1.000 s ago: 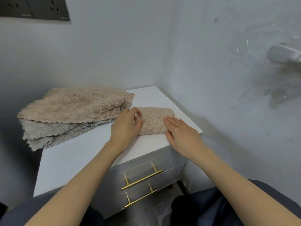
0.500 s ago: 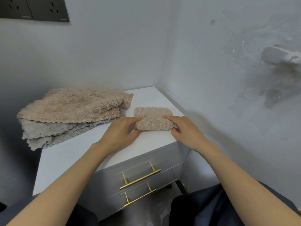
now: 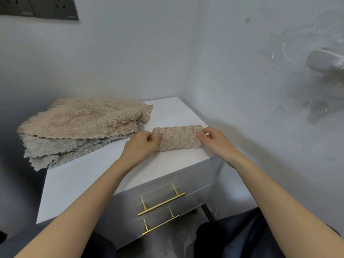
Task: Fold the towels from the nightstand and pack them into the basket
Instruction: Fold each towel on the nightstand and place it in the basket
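Note:
A small beige towel (image 3: 178,138), folded into a narrow strip, lies on the right part of the white nightstand top (image 3: 89,175). My left hand (image 3: 143,146) pinches its left end with curled fingers. At the strip's right end, my right hand (image 3: 214,140) grips the cloth between thumb and fingers. A stack of unfolded towels (image 3: 81,125), beige on top and grey-green beneath, sits at the back left of the nightstand and overhangs its left edge. No basket is in view.
The nightstand stands in a corner, with walls close behind and to the right. Two drawers with gold bar handles (image 3: 162,203) face me. My knees (image 3: 232,237) are just below the drawers. A dark socket panel (image 3: 39,8) is high on the left wall.
The towel went from a flat wider fold to a narrower strip. Both hands moved from pressing flat on it to gripping its two ends.

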Motion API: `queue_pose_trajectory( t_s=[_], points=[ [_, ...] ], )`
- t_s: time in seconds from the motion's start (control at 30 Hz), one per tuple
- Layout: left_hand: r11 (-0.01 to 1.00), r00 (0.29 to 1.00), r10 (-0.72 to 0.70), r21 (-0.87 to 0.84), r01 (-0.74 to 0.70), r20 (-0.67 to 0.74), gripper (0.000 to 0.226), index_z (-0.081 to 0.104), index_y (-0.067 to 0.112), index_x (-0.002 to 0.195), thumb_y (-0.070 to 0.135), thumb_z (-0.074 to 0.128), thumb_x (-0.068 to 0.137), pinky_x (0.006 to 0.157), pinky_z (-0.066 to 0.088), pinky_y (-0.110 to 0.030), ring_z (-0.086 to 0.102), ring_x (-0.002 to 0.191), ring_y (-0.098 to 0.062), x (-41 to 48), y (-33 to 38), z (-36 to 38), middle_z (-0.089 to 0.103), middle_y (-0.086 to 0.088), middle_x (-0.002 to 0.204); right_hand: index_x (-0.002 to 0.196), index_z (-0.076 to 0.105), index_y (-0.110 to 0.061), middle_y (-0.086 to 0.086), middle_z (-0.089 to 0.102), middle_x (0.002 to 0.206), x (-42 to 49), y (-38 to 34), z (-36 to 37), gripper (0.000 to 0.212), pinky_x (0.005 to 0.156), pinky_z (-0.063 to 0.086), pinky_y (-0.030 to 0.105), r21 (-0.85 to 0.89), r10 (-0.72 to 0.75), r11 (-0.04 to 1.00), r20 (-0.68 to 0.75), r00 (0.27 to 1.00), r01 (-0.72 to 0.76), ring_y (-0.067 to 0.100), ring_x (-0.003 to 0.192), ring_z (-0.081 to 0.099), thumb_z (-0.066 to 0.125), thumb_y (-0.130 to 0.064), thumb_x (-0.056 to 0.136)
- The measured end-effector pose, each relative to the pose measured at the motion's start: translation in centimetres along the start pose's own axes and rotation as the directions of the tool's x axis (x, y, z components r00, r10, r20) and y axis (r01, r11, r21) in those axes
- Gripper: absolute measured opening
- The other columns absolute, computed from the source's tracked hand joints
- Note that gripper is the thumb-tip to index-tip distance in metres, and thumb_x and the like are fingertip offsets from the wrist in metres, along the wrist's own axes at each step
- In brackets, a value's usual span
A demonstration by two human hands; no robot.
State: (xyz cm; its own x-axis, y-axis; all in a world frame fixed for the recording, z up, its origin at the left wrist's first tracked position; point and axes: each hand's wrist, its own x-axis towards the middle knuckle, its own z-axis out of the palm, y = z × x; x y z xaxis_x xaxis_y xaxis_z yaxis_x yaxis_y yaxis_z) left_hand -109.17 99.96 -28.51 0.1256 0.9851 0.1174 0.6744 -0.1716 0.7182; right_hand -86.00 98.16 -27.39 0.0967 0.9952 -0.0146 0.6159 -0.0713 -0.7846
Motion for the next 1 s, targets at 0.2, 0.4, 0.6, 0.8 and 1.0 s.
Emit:
queue_pose_trajectory(
  t_s=[0.2,0.4,0.6,0.8,1.0],
  points=[
    [0.993,0.993,-0.098,0.061,0.102,-0.062,0.043,0.032,0.017,0.059,0.038,0.053,0.088,0.054,0.025,-0.028,0.036,0.056,-0.02,0.2,0.3,0.3,0.035,0.0,0.055,0.082,0.065,-0.012,0.0,0.063,0.083,0.3,-0.9,1.0,0.024,0.091,0.043,0.039,-0.068,0.116,0.99,-0.118,0.986,-0.125,0.024,0.097,0.059,0.056,-0.034,0.088],
    [0.977,0.99,-0.115,0.169,0.128,-0.088,0.033,0.049,0.013,0.079,0.046,0.051,0.086,0.064,0.038,-0.031,0.056,0.074,-0.024,0.6,0.1,0.6,0.056,0.001,0.069,0.061,0.057,-0.007,0.004,0.05,0.061,0.7,-1.7,1.0,0.029,0.067,0.042,0.036,-0.107,0.167,0.977,-0.143,0.975,-0.183,0.024,0.071,0.051,0.058,-0.026,0.082],
    [0.97,0.989,-0.133,0.199,0.142,-0.058,0.043,0.033,0.017,0.056,0.041,0.05,0.088,0.057,0.024,-0.029,0.042,0.063,-0.02,1.0,0.0,0.8,0.04,0.003,0.055,0.059,0.029,-0.019,0.001,0.028,0.059,1.5,-2.5,0.9,0.038,0.051,0.016,0.03,-0.137,0.262,0.955,-0.011,0.965,-0.261,0.017,0.054,0.022,0.054,-0.028,0.086],
    [0.999,0.996,0.038,-0.023,-0.04,-0.077,0.032,0.03,0.016,0.067,0.028,0.048,0.091,0.053,0.025,-0.03,0.035,0.059,-0.018,-0.7,0.3,1.3,0.035,0.0,0.064,0.061,0.027,-0.021,0.0,0.027,0.064,0.8,-2.5,1.5,0.037,0.052,0.019,0.028,-0.054,0.196,0.979,0.012,0.981,-0.195,0.017,0.062,0.026,0.046,-0.028,0.092],
    [0.894,0.999,0.039,-0.446,-0.047,-0.026,0.022,0.032,0.016,0.079,0.02,0.05,0.091,0.061,0.031,-0.028,0.033,0.061,-0.013,-2.9,2.4,0.3,0.035,-0.002,0.07,0.085,0.048,-0.007,0.011,0.056,0.086,-1.3,-3.9,0.6,0.014,0.071,0.06,0.037,0.479,0.134,0.875,-0.111,0.985,-0.065,0.021,0.081,0.061,0.049,-0.018,0.094]
  ],
)
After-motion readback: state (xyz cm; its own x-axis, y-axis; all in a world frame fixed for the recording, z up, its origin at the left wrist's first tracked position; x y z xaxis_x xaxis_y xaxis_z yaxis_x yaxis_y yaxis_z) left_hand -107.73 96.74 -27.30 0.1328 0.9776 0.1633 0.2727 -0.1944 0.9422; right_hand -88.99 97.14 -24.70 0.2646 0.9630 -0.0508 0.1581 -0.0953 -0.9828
